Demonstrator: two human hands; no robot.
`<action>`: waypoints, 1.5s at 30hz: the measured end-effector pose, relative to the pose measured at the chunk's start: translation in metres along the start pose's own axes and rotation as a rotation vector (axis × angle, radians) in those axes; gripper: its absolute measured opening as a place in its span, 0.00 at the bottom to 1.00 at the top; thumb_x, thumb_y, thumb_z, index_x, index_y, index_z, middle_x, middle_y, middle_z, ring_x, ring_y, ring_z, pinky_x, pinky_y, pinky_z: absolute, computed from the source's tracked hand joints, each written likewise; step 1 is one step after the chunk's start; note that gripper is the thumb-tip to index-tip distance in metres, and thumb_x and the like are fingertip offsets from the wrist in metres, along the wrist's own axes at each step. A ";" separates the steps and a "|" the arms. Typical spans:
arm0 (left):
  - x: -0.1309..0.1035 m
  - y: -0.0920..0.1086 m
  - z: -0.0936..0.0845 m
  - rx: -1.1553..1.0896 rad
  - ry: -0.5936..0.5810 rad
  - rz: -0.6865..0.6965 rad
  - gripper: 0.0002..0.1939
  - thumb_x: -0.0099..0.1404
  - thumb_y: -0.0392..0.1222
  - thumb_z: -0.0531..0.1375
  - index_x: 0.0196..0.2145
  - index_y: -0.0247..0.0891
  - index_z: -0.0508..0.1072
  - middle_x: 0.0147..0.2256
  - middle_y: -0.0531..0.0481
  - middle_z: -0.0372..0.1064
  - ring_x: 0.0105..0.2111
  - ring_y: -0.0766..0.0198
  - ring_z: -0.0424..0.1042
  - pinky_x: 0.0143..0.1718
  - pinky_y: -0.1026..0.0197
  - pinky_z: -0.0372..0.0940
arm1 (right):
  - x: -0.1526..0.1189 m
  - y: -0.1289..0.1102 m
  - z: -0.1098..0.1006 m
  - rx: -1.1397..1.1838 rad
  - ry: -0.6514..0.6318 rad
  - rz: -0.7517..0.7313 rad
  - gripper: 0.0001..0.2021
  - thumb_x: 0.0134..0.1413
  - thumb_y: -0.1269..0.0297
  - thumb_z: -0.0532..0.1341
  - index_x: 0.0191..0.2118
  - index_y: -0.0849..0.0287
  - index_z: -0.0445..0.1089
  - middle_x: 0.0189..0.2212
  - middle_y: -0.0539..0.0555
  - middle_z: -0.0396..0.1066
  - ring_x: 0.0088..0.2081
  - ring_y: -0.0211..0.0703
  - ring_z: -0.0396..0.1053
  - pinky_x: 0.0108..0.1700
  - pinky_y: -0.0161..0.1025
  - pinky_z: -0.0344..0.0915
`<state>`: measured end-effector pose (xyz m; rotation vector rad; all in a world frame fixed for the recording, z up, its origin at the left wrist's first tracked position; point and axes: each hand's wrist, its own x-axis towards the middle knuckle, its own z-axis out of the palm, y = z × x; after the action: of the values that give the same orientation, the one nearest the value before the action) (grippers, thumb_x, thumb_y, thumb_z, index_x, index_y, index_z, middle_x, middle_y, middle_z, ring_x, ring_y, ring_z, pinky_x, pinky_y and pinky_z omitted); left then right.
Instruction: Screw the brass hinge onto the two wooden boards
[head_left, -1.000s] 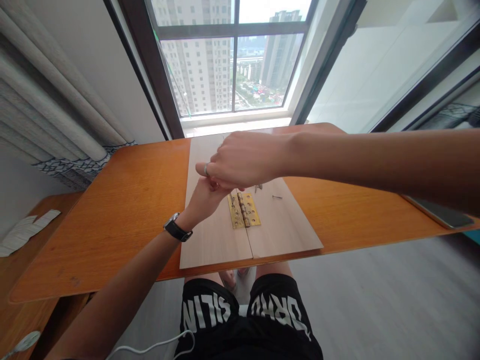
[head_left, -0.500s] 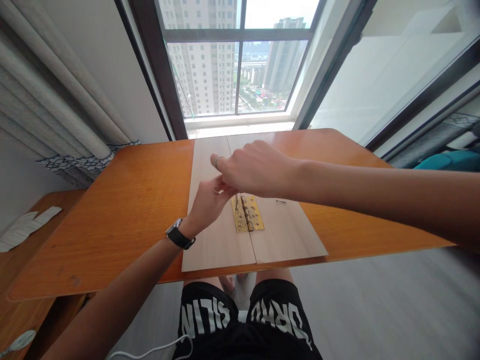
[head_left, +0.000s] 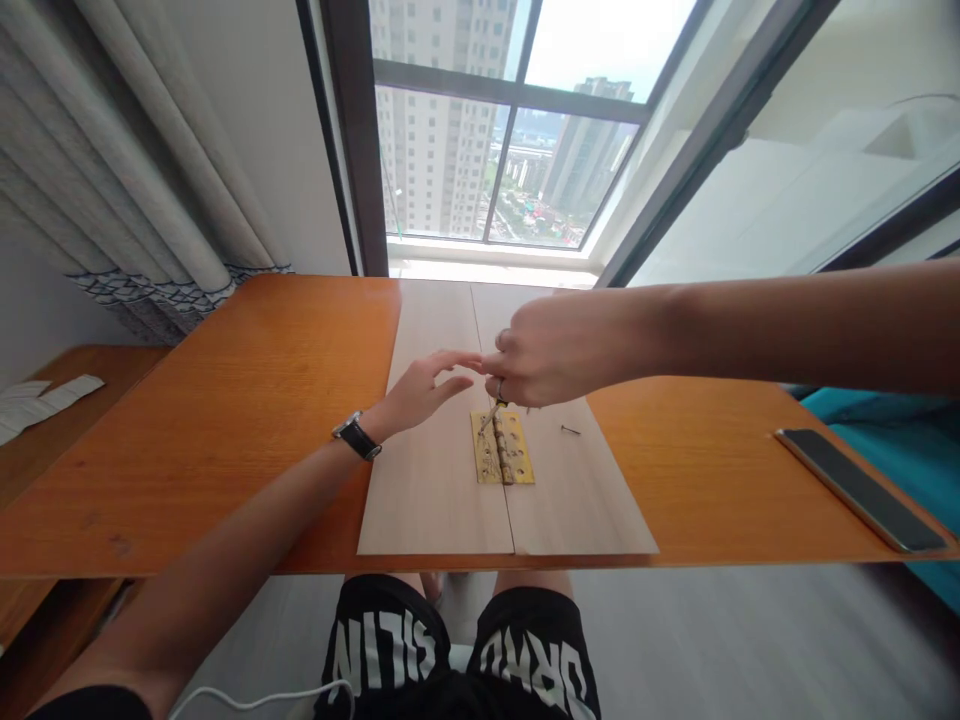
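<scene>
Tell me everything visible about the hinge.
The hinge looks metallic and brass-coloured: two rectangular leaves with holes, joined by a banded barrel. It lies opened flat across the seam between two pale boards, one leaf on each. Dark marks or reflections mottle the left leaf. A slim tool in the right hand ends over it; contact is unclear.

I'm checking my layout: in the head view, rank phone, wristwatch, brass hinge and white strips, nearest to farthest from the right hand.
From the right hand:
1. Brass hinge, just below it in view
2. Wristwatch, to the left
3. Phone, far right
4. White strips, far left
</scene>
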<state>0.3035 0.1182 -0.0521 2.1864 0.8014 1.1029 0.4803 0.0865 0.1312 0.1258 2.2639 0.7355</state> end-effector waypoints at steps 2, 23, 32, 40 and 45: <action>-0.003 -0.014 0.001 0.164 0.064 -0.023 0.15 0.75 0.47 0.54 0.50 0.37 0.76 0.48 0.43 0.77 0.50 0.55 0.74 0.54 0.50 0.67 | 0.000 -0.002 0.000 0.033 -0.061 0.012 0.17 0.62 0.82 0.50 0.42 0.63 0.75 0.29 0.54 0.73 0.27 0.41 0.65 0.30 0.44 0.50; 0.006 0.019 0.040 -0.430 -0.168 0.130 0.08 0.69 0.36 0.63 0.32 0.36 0.79 0.37 0.48 0.79 0.37 0.65 0.76 0.41 0.63 0.68 | 0.014 -0.015 -0.012 0.518 -0.204 0.270 0.09 0.62 0.61 0.62 0.39 0.62 0.74 0.25 0.52 0.70 0.21 0.36 0.57 0.24 0.38 0.46; 0.007 0.000 0.030 -0.236 -0.186 0.192 0.13 0.73 0.43 0.59 0.34 0.36 0.79 0.33 0.48 0.78 0.35 0.64 0.73 0.42 0.61 0.65 | -0.003 -0.001 0.023 -0.010 0.246 -0.259 0.12 0.63 0.82 0.54 0.39 0.62 0.73 0.24 0.50 0.68 0.20 0.36 0.58 0.27 0.44 0.42; 0.002 -0.029 0.010 0.273 0.005 -0.094 0.14 0.74 0.38 0.53 0.39 0.36 0.79 0.39 0.44 0.78 0.42 0.55 0.70 0.47 0.53 0.62 | -0.010 -0.036 0.031 0.681 -0.159 0.353 0.21 0.72 0.61 0.46 0.32 0.59 0.71 0.21 0.53 0.69 0.19 0.36 0.61 0.24 0.40 0.43; 0.000 -0.030 0.011 0.294 -0.070 -0.085 0.13 0.71 0.34 0.54 0.41 0.39 0.80 0.43 0.45 0.77 0.49 0.53 0.69 0.51 0.51 0.61 | 0.008 -0.033 0.017 0.747 -0.227 0.525 0.10 0.60 0.59 0.57 0.36 0.58 0.73 0.21 0.52 0.69 0.20 0.39 0.62 0.24 0.38 0.47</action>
<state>0.3050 0.1355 -0.0786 2.3898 1.0715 0.9079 0.4903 0.0691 0.0985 1.1251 2.1822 0.0681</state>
